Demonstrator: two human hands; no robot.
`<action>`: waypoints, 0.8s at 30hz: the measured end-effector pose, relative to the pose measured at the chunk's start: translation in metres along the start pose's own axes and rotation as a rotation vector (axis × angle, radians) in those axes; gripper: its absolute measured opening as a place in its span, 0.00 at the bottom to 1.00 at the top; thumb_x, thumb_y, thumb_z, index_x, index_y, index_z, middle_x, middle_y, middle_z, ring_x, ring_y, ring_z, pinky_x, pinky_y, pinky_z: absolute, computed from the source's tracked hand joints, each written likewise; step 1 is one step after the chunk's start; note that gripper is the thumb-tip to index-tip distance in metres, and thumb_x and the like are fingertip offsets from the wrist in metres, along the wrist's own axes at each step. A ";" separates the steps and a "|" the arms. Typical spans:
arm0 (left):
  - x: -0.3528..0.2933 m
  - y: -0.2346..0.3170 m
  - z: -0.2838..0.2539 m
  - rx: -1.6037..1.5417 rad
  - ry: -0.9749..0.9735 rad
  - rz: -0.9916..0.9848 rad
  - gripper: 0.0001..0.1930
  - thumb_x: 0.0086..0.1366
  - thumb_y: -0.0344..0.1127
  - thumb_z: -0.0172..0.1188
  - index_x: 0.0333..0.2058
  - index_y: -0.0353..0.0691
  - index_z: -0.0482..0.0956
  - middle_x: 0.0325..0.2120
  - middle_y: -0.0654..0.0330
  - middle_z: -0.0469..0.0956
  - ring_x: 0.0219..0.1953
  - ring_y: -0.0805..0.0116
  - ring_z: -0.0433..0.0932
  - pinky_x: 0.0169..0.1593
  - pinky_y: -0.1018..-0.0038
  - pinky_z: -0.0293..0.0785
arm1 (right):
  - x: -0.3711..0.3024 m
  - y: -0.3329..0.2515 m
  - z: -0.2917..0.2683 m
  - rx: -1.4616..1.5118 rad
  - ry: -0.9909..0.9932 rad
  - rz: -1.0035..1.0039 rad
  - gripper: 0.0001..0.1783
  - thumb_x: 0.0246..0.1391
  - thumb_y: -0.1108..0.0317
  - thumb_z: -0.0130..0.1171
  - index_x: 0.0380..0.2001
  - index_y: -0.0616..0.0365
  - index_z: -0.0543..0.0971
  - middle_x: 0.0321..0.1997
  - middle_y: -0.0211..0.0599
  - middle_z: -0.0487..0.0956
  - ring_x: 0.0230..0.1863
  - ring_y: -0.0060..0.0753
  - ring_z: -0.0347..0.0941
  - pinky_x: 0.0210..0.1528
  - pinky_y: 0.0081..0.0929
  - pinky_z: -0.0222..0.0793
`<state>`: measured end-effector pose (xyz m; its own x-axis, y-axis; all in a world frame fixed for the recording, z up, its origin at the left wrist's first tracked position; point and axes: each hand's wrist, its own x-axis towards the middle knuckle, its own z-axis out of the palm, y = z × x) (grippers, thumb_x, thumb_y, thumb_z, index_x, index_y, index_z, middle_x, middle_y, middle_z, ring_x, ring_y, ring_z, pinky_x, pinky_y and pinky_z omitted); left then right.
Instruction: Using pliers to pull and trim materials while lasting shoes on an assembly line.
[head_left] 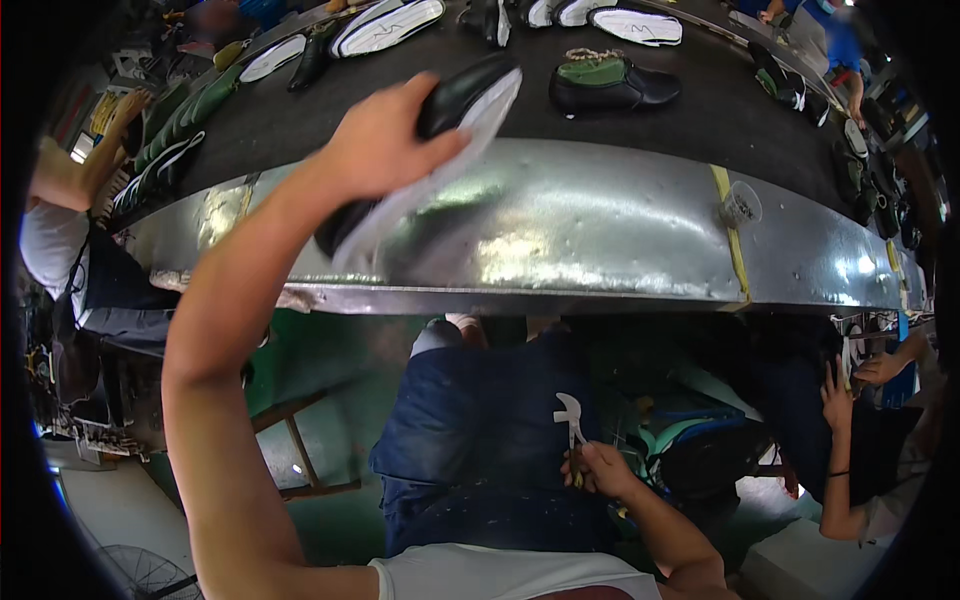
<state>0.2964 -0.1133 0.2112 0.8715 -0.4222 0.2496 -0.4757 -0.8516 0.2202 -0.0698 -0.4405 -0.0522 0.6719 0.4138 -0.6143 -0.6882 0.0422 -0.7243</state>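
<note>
My left hand (385, 140) is raised over the metal ledge, its fingers and thumb closed around a black shoe (468, 92). The shoe is tilted, with its white underside turned partly toward me, and its lower end is smeared by motion. Low over my dark blue trousers, my right hand (598, 470) grips a pair of lasting pincers (571, 414). Their pale metal head, with a curved jaw and a side stub, points up; the handles are partly hidden in my fingers. On the dark belt (370, 105) beyond, a black shoe on a green last (612, 84) stands upright.
Several shoes with white undersides (388, 28) lie along the far belt. A clear cup (741, 203) sits on the shiny metal ledge (600, 225) beside a yellow strip. Co-workers are at the left (65, 240) and right (840, 420); a wooden frame (300, 450) is on the green floor.
</note>
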 end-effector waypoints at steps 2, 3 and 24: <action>0.072 -0.021 0.032 0.311 0.021 0.102 0.32 0.60 0.51 0.64 0.56 0.36 0.71 0.43 0.47 0.80 0.49 0.45 0.79 0.54 0.52 0.71 | 0.007 -0.001 -0.006 0.020 -0.009 0.010 0.31 0.73 0.46 0.38 0.49 0.68 0.75 0.39 0.42 0.83 0.34 0.28 0.81 0.28 0.20 0.71; 0.100 -0.018 0.046 0.423 0.007 0.095 0.32 0.61 0.52 0.63 0.58 0.37 0.71 0.46 0.49 0.79 0.52 0.48 0.77 0.56 0.52 0.68 | 0.009 0.000 -0.009 0.047 -0.013 0.029 0.31 0.73 0.46 0.38 0.50 0.67 0.75 0.39 0.42 0.83 0.33 0.28 0.81 0.25 0.18 0.70; 0.229 -0.377 0.126 0.195 0.434 -0.586 0.42 0.57 0.68 0.61 0.58 0.38 0.76 0.66 0.41 0.62 0.70 0.43 0.55 0.71 0.56 0.56 | 0.112 -0.072 -0.072 0.323 -0.114 0.209 0.28 0.73 0.49 0.40 0.52 0.67 0.72 0.40 0.48 0.83 0.34 0.36 0.83 0.19 0.20 0.69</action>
<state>0.6906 0.0714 0.0665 0.8308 0.2424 0.5009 0.1159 -0.9558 0.2703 0.0744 -0.4624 -0.0911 0.4857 0.5415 -0.6862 -0.8699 0.2222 -0.4404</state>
